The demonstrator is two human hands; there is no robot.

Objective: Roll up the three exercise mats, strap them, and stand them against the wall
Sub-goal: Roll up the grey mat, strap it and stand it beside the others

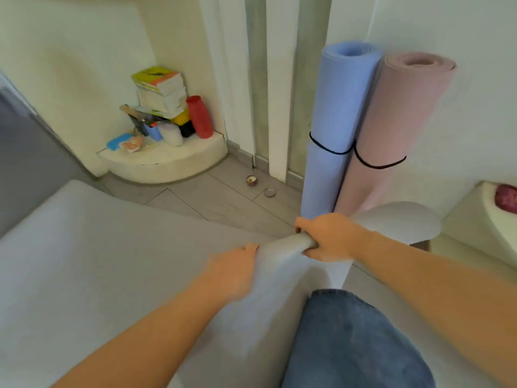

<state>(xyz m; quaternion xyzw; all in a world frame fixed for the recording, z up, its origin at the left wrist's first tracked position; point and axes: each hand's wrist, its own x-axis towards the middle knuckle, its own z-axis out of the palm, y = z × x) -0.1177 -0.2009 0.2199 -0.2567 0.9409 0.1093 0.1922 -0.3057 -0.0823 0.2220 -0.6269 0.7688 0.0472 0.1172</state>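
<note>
Grey mat [98, 261] lies mostly flat on the floor, with just the far edge curled up. Right hand [330, 238] has its fingers wrapped round that curl. Left hand [232, 273] is blurry, fingers look fairly straight, resting on the mat beside it. Blue mat [335, 121] and pink mat [397, 121] stand rolled, strapped and touching against the wall. Only a narrow tile strip [223, 197] is free past the mat's edge, with a candle jar [251, 181] on it.
</note>
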